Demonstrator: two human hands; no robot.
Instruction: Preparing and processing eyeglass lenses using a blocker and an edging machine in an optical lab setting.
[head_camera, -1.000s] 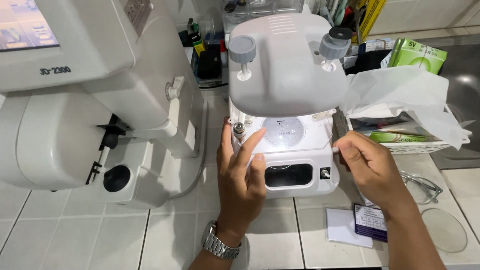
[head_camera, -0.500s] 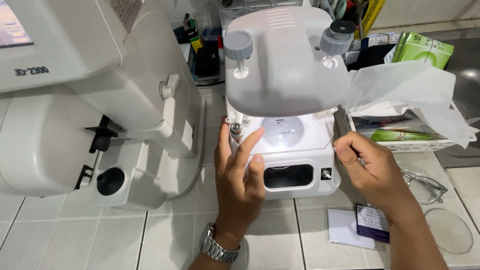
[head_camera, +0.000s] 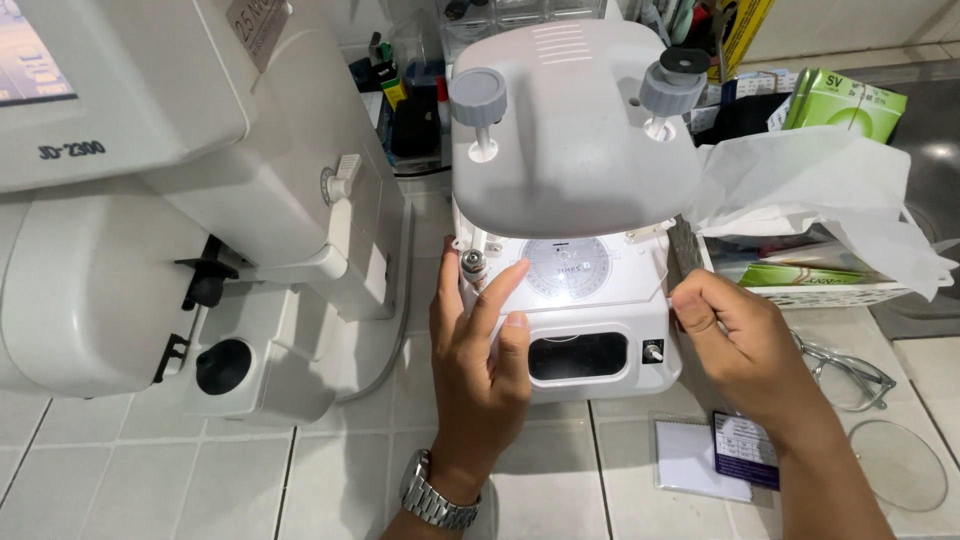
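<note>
Left hand (head_camera: 480, 350) lies flat, fingers spread, on the smooth white plastic machine (head_camera: 590, 290)

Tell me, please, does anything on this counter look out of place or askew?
Only small things: a loose round lens lies bare on the tiled counter beside the eyeglasses, and crumpled tissue spills over the basket.

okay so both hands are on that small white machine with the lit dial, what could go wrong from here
1. The left hand lies across the lit dial plate of the small white machine, under the overhanging grey head; fingers could get pinched if that head comes down.
2. The right hand works at the machine's edge close to loose tissue, which could snag.
3. The glasses and the loose lens lie near the right forearm and could be swept aside.
</note>
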